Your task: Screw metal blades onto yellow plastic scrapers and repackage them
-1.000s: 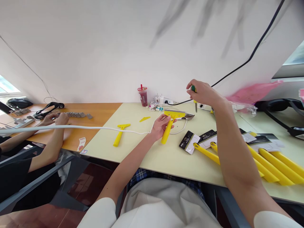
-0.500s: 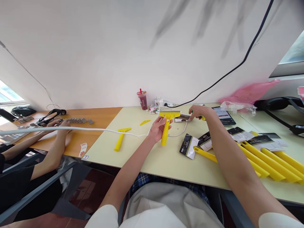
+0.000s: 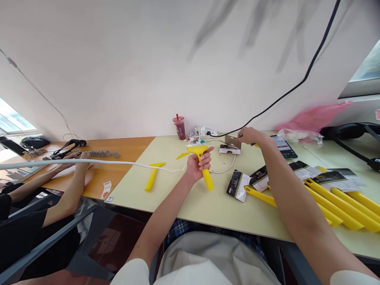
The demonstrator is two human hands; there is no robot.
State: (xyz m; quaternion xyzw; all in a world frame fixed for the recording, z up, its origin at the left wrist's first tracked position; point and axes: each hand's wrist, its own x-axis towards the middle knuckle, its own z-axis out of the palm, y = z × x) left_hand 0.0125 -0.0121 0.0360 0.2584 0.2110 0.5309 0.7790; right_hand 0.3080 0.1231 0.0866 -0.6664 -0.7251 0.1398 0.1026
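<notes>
Pale yellow table (image 3: pixel 190 202); yellow plastic T-handled scraper (image 3: pixel 202 166) clenched in left hand (image 3: pixel 196 165) above it. Right hand (image 3: pixel 251 136) pinching thin metal blade (image 3: pixel 232 141) beyond. Blade-fitting stage, apparently; next: edge aligned into scraper head.

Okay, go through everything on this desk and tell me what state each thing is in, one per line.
Left hand: closed around the yellow scraper, lifted off the table.
Right hand: pinching a metal blade, tilted up.
Spare yellow handle: lying flat, untouched.
Packaged scrapers: lying in a row, still carded.
Drink cup: upright, straw in.
Phone: screen lit.
</notes>
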